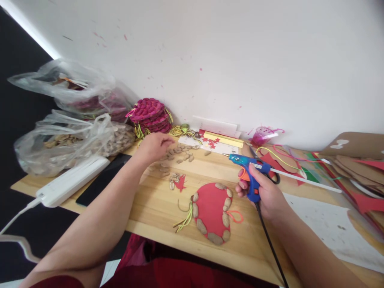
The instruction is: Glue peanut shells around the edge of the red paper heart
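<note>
A blue glue gun (pixel 255 172) with an orange trigger and a long white glue stick is gripped in my right hand (pixel 264 188), its nozzle pointing left. My left hand (pixel 156 148) reaches over the table beside loose peanuts (pixel 180 152); its fingers are bent to the right and I cannot make out whether they hold anything. Near the front edge lies a red shape (pixel 211 208) with peanuts around its border, a yellow-green tassel (pixel 187 218) on its left and an orange loop (pixel 236 217) on its right. Red scraps (pixel 180 182) and small shells (pixel 173 181) lie behind it.
Plastic bags (pixel 69 136) and a white power strip (pixel 72 180) are at the left. Stacked magenta pieces (pixel 151 116) stand near the wall. Cardboard pieces (pixel 354 168) and white paper (pixel 333 228) lie at the right. The gun's black cord hangs over the front edge.
</note>
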`<state>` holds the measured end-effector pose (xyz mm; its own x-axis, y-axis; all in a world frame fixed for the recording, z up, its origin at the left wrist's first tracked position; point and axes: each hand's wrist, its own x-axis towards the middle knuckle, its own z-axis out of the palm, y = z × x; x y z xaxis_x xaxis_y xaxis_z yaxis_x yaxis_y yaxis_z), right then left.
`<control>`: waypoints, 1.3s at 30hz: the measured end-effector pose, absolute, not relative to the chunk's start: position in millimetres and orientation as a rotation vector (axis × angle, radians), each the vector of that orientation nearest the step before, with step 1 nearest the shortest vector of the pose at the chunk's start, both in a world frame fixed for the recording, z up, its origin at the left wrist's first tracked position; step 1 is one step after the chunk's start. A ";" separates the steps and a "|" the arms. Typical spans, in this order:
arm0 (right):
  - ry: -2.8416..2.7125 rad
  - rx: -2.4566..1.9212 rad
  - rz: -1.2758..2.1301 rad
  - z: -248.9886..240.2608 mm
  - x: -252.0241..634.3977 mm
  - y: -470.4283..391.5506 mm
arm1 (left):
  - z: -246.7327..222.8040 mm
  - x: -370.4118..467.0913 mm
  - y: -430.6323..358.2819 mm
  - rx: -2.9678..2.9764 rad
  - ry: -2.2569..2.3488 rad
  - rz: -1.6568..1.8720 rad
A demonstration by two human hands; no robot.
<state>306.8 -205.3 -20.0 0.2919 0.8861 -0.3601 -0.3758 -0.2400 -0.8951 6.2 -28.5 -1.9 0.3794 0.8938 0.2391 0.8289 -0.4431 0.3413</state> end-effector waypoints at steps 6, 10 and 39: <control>-0.546 -1.328 1.276 -21.3 309.1 -205.7 | -4.8 -4.8 -20.8 2.453 1.597 0.546; -0.556 -1.331 1.280 -22.7 309.8 -205.0 | -3.6 0.2 -25.4 2.491 1.603 0.436; -0.628 -1.292 1.339 -19.2 304.2 -207.4 | -1.2 -0.5 -23.2 2.558 1.564 0.231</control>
<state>304.2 -207.4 -19.2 0.2158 0.9208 -0.3248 -0.3387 -0.2414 -0.9094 -0.5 -23.2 -1.2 0.4496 0.8912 0.0604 0.8705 -0.4524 0.1939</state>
